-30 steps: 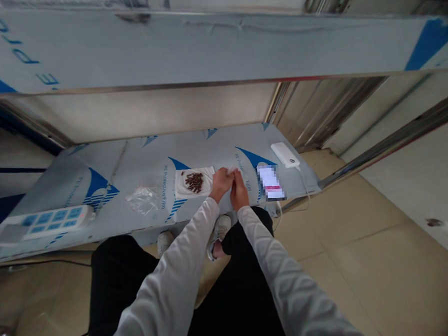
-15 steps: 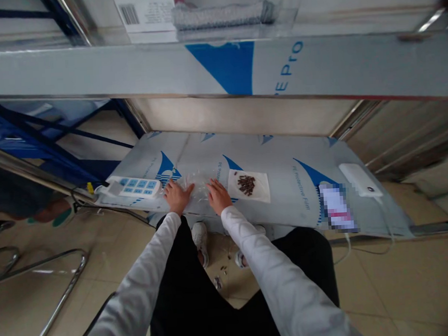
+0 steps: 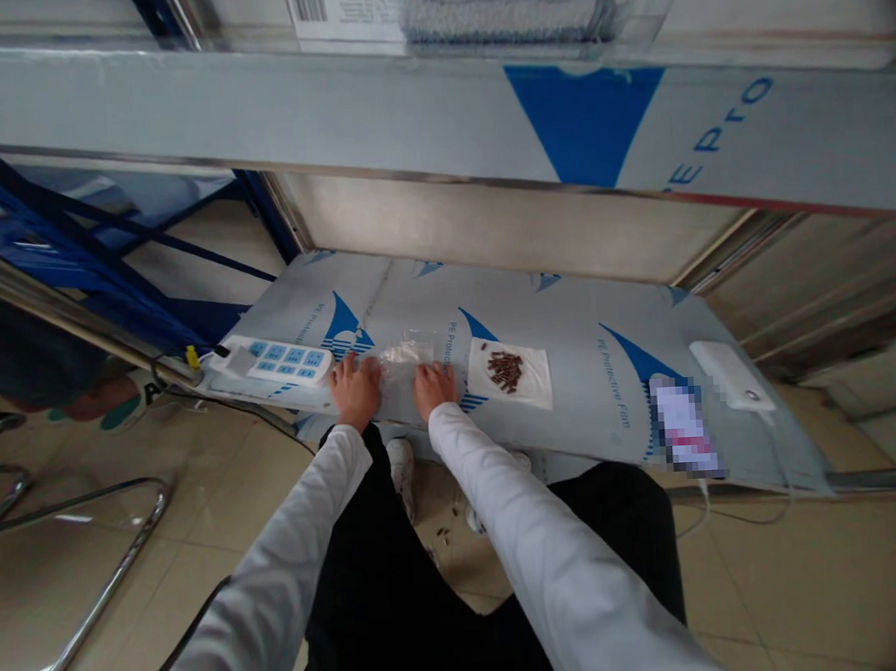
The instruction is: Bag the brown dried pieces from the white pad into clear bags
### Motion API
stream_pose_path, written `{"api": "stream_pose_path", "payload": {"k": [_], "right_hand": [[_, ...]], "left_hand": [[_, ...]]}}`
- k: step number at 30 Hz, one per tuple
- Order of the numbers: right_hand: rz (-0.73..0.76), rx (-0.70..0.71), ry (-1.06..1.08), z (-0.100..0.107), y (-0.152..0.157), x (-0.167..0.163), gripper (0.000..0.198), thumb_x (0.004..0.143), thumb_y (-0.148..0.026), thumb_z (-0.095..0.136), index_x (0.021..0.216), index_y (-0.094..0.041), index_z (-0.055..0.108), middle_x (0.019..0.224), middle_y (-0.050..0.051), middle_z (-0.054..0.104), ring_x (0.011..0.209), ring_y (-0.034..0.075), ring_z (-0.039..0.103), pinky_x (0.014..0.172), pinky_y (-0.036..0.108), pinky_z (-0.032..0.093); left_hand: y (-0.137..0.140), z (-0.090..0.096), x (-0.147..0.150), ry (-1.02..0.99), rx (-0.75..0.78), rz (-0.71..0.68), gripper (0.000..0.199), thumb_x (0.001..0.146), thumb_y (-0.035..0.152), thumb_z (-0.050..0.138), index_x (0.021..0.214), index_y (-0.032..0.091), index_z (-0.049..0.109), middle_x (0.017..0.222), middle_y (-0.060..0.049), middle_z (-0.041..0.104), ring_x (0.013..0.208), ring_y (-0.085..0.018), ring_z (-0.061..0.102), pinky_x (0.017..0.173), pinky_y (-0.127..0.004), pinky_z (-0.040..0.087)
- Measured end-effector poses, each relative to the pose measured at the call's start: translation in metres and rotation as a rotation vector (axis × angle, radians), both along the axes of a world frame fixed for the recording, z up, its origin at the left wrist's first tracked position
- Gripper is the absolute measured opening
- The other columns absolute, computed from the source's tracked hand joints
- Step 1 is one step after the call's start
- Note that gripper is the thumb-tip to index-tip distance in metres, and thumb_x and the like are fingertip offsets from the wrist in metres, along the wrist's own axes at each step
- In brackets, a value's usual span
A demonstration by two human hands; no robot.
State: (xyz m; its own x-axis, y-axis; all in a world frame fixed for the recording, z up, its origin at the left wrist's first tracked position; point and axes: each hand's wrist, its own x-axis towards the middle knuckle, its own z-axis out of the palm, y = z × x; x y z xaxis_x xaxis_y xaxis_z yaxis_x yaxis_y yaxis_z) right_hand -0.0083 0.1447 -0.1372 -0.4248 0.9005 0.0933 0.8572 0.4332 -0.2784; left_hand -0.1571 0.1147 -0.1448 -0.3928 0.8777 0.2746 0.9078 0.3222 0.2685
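A crumpled clear plastic bag (image 3: 408, 354) lies on the film-covered shelf between my two hands. My left hand (image 3: 357, 388) rests palm down at the bag's left side, its fingers stretched forward and a little apart. At the bag's right edge my right hand (image 3: 434, 388) also lies palm down, with its fingers extended over the plastic. Neither hand is closed round anything. Just right of my right hand, a white square sheet (image 3: 535, 383) bears a heap of small brown rod-like pieces (image 3: 505, 371), too small to name exactly.
Left of my left hand stands a white power strip (image 3: 288, 362) with blue sockets. A phone (image 3: 684, 428), blurred out, and a white power bank (image 3: 734, 376) with a cable lie at the right. An upper shelf (image 3: 293, 103) crosses in front. Small pieces lie on the floor (image 3: 440, 536).
My hands have drawn slightly closer together and their fingers are less spread. The plastic bag lies flatter between them. The camera view has shifted a little.
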Motion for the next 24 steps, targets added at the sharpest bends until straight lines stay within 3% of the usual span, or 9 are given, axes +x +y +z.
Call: {"api": "stream_pose_path", "payload": {"k": [5,12,14,20,24], "right_hand": [[0.134,0.040,-0.020,0.004,0.002,-0.017,0.026,0.092,-0.032,0.051,0.113,-0.022,0.064,0.120,0.010,0.062,0.117,0.025,0.046,0.096,0.040,0.032],[0.220,0.013,-0.046,0.002,0.012,-0.015,0.027,0.094,-0.020,0.046,0.090,-0.021,0.073,0.099,0.006,0.073,0.101,0.020,0.057,0.097,0.037,0.030],[0.202,0.005,-0.035,0.004,0.013,-0.012,0.027,0.094,-0.021,0.046,0.090,-0.020,0.073,0.095,0.007,0.073,0.098,0.020,0.059,0.094,0.035,0.033],[0.033,0.003,0.057,0.007,0.004,-0.021,0.041,0.091,-0.049,0.048,0.101,-0.015,0.070,0.098,0.014,0.070,0.097,0.026,0.060,0.087,0.039,0.038],[0.000,-0.009,0.152,0.008,0.000,-0.034,0.021,0.087,-0.033,0.059,0.086,-0.017,0.073,0.096,0.011,0.071,0.100,0.026,0.058,0.087,0.037,0.039]], "left_hand": [[-0.012,-0.013,0.009,-0.005,0.007,0.020,0.037,0.092,0.037,0.041,0.117,0.025,0.065,0.132,-0.012,0.055,0.120,-0.031,0.046,0.096,-0.045,0.035],[-0.018,-0.015,0.010,-0.007,0.024,0.030,0.040,0.095,0.037,0.034,0.122,0.027,0.062,0.133,-0.011,0.055,0.120,-0.028,0.047,0.098,-0.043,0.033],[-0.018,-0.014,0.011,-0.009,0.024,0.040,0.041,0.095,0.037,0.034,0.123,0.026,0.061,0.133,-0.012,0.054,0.121,-0.029,0.046,0.098,-0.044,0.032],[-0.019,-0.011,0.016,-0.018,0.006,0.042,0.041,0.090,0.036,0.044,0.127,0.025,0.058,0.137,-0.014,0.051,0.124,-0.031,0.043,0.100,-0.048,0.030],[-0.022,-0.008,0.016,-0.016,-0.005,0.019,0.042,0.088,0.038,0.049,0.127,0.024,0.058,0.137,-0.015,0.050,0.124,-0.032,0.043,0.100,-0.048,0.031]]}}
